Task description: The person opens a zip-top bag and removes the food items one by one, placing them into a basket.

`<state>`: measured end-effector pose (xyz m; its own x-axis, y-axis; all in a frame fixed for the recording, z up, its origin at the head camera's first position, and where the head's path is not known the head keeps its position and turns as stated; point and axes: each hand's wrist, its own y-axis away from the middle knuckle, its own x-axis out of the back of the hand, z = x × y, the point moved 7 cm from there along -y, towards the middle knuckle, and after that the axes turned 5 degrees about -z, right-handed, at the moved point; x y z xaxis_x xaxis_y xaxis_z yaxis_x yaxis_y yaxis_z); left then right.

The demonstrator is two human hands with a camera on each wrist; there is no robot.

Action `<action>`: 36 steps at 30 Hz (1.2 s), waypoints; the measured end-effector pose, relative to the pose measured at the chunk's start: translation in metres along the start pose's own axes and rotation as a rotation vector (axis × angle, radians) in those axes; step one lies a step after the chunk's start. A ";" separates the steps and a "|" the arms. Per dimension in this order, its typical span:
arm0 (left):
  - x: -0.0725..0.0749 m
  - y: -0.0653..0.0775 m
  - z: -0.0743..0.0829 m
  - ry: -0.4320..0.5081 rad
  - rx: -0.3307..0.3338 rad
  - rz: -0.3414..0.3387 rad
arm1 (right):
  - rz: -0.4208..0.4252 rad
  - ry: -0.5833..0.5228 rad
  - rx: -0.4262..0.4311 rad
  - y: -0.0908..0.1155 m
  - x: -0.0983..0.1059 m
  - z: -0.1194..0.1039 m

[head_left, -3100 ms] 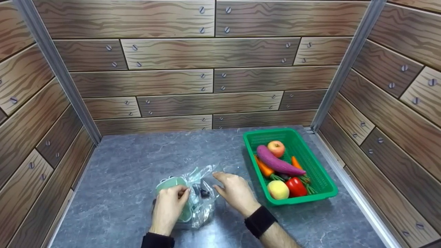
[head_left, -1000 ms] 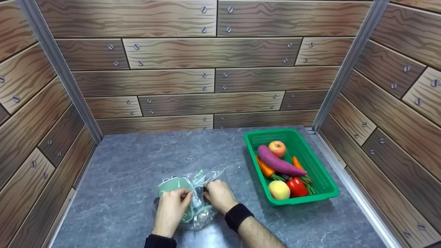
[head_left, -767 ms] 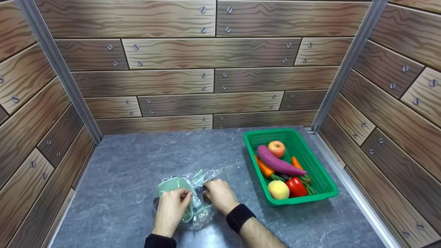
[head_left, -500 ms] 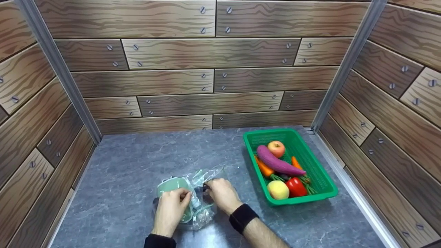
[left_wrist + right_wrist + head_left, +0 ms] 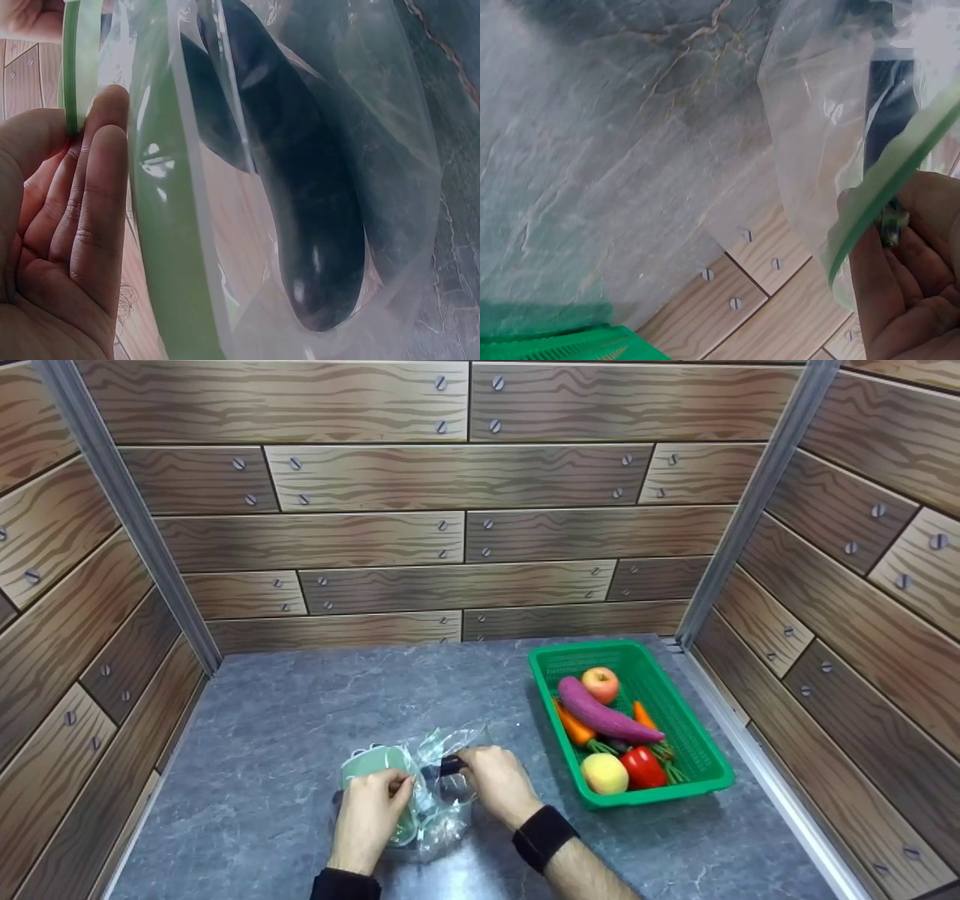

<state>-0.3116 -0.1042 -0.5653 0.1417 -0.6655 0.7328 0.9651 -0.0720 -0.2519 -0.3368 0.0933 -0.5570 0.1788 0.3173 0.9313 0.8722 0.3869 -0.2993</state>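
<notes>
My left hand (image 5: 371,810) pinches the green zip edge (image 5: 71,67) of a clear plastic bag (image 5: 442,825) between thumb and fingers. Inside the bag, long dark eggplants (image 5: 300,172) show through the plastic in the left wrist view. At the bag's mouth my right hand (image 5: 499,784) grips the stem end of a dark eggplant (image 5: 451,766); its body (image 5: 889,105) runs back into the bag. The bag's green strip (image 5: 892,176) crosses in front of that eggplant in the right wrist view. A pale green panel covers the bag's left part.
To the right stands a green basket (image 5: 697,735) holding a purple eggplant (image 5: 607,716), carrots (image 5: 576,726), an apple (image 5: 600,685), a red pepper (image 5: 643,767) and a yellow round fruit (image 5: 604,774). Wood-patterned walls (image 5: 375,540) enclose the grey tabletop (image 5: 300,697).
My right hand came from beside the bag to its mouth and took hold of the eggplant's end. It has since drawn slightly right, with more of the eggplant showing. My left hand stays nearly still.
</notes>
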 end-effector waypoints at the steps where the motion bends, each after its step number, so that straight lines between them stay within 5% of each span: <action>1: 0.000 0.000 0.000 -0.001 0.000 0.001 | 0.000 0.002 0.000 0.001 0.001 0.001; 36: 0.006 -0.002 -0.006 -0.011 0.034 0.010 | 0.151 0.011 0.006 0.020 0.065 0.038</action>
<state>-0.3138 -0.1120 -0.5644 0.1533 -0.6579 0.7374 0.9706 -0.0399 -0.2374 -0.3255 0.1547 -0.5103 0.3126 0.3628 0.8778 0.8321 0.3411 -0.4373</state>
